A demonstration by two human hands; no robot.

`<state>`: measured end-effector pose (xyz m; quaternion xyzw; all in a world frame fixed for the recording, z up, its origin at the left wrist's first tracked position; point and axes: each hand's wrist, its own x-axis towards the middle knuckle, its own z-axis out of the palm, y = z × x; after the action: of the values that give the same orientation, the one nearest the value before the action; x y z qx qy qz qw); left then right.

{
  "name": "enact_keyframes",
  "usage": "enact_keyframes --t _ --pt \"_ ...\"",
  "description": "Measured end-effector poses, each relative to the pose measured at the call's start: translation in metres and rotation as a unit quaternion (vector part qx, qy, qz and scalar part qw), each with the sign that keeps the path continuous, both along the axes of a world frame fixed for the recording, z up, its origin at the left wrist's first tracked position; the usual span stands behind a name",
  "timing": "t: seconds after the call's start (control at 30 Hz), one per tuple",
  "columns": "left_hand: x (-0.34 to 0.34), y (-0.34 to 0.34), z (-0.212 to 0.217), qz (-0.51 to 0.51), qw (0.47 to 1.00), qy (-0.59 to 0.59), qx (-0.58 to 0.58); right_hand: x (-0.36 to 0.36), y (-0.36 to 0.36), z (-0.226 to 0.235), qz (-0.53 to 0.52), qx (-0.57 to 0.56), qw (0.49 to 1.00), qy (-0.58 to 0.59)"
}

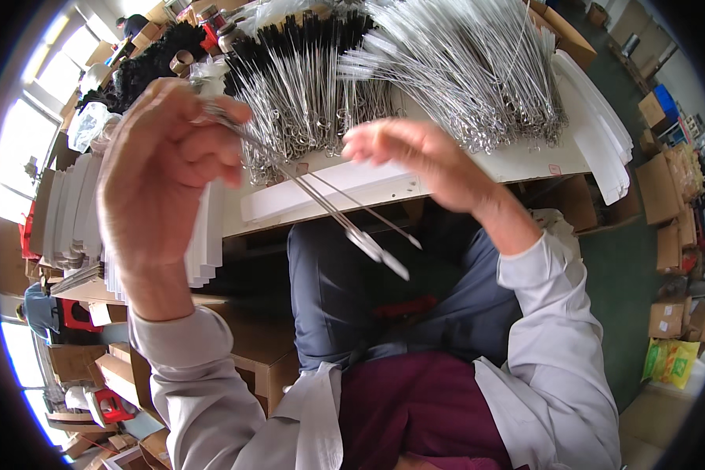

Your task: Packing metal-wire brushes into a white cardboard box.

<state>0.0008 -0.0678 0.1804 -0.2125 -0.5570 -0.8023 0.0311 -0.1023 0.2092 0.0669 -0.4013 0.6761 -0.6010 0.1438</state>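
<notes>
My left hand (160, 176) is raised at the left, closed around several thin wire-handled cleaning brushes (321, 196). Their wires slant down to the right, and the narrow white bristle ends hang over my lap. My right hand (427, 157) hovers at the table's front edge, somewhat blurred, fingers stretched toward the left and nothing visible in them. Beyond it lies a big heap of white-bristled brushes (478, 78), wire loops facing me. To its left is a pile of black-bristled ones (305, 86), partly behind my left hand.
A long white carton strip (329, 192) lies along the near table edge (560, 166). More folded white card (599, 117) sits at the right end, and stacked white strips (74, 207) stand at the left. Cardboard boxes (262, 356) are below. A person (43, 309) is at the far left.
</notes>
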Motion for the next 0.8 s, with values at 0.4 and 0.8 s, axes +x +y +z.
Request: enact_keyframes --t 0.4,0.8 --pt "0.004 0.019 -0.043 0.016 0.997 -0.071 0.032 0.073 -0.006 -0.024 -0.043 -0.03 0.999 -0.014" --pt "0.001 0.015 -0.104 0.133 0.976 -0.154 -0.077 0.107 0.008 -0.063 0.013 -0.045 0.952 -0.303"
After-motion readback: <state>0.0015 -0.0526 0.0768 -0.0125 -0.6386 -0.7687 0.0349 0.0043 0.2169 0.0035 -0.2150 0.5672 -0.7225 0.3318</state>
